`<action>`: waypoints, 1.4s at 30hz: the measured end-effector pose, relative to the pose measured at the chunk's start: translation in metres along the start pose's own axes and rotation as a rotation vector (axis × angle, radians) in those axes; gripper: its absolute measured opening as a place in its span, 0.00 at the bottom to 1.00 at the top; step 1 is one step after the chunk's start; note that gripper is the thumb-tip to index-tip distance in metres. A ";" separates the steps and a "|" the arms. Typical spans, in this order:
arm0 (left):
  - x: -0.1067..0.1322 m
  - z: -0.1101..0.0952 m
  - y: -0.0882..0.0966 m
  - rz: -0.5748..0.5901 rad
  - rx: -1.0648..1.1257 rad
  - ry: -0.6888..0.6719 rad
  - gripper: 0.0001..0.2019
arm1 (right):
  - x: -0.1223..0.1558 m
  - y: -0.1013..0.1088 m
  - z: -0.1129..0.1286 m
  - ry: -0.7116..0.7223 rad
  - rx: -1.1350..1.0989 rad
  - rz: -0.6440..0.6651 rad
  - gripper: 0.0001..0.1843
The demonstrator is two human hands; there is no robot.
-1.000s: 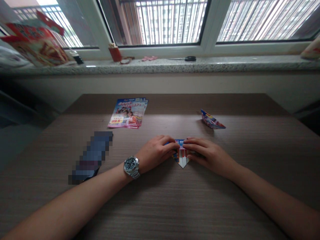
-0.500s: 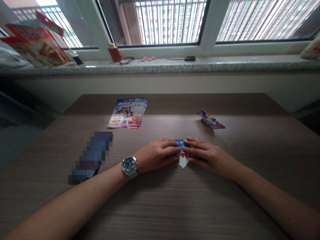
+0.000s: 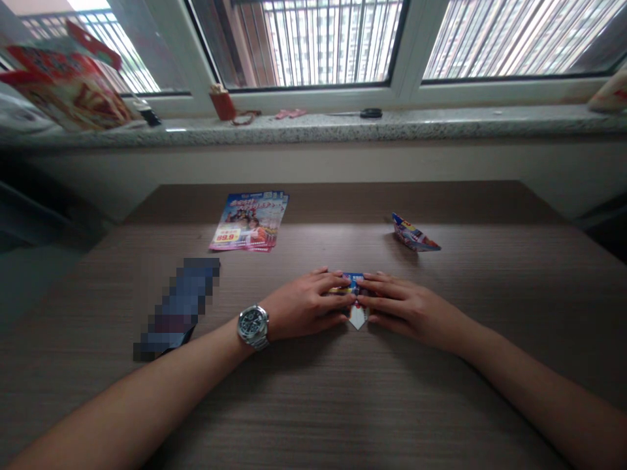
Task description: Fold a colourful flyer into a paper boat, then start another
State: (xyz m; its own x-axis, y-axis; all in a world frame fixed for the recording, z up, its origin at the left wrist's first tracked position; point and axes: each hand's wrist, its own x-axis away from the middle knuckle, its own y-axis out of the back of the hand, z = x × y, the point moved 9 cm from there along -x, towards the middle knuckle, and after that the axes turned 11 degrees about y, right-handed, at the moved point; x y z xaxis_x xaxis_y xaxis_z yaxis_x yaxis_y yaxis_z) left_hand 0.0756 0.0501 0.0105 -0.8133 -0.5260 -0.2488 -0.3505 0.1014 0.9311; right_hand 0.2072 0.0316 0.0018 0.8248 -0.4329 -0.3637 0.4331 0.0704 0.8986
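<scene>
A small folded paper [image 3: 358, 318] with blue, red and white print lies on the table, its pointed end toward me. My left hand [image 3: 313, 301], with a steel watch on the wrist, rests its outstretched fingers flat on the paper's left part. From the other side, the fingers of my right hand [image 3: 404, 303] lie flat over its right part. The fingertips of both hands almost meet at the middle. Most of the paper is hidden under the fingers. Beyond my right hand stands a folded paper boat [image 3: 415, 234] in similar print.
Several printed flyers [image 3: 249, 222] lie stacked at the back left of the table [image 3: 313, 405]. Nearer, left of my left forearm, is a blurred-out dark flat object [image 3: 181, 307]. Scissors [image 3: 371, 113], a red box [image 3: 223, 103] and a red food bag [image 3: 73, 88] are on the windowsill.
My right hand's fingers have shifted slightly left and inward over the paper, nearer my left fingertips. Less of its red print shows. The boat and flyers stay put.
</scene>
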 end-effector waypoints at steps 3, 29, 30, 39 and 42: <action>-0.002 -0.002 0.001 0.007 -0.038 0.000 0.20 | 0.001 0.001 -0.003 -0.018 0.006 -0.011 0.22; -0.001 -0.003 -0.004 0.087 -0.002 -0.010 0.22 | 0.009 -0.002 -0.004 0.001 -0.032 0.058 0.27; -0.001 -0.002 -0.005 0.092 -0.002 -0.009 0.22 | 0.009 -0.002 -0.004 0.002 -0.037 0.061 0.28; -0.001 -0.004 -0.001 0.100 0.023 -0.011 0.25 | 0.008 0.000 -0.004 0.007 -0.060 0.053 0.27; -0.001 -0.006 -0.001 0.110 0.012 -0.015 0.25 | 0.007 0.001 -0.003 0.004 -0.061 0.060 0.26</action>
State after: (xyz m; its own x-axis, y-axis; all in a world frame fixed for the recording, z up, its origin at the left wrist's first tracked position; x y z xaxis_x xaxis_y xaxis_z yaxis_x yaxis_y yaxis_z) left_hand 0.0795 0.0455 0.0116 -0.8541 -0.4982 -0.1497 -0.2642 0.1674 0.9498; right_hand 0.2145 0.0316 -0.0003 0.8511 -0.4231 -0.3109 0.4045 0.1509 0.9020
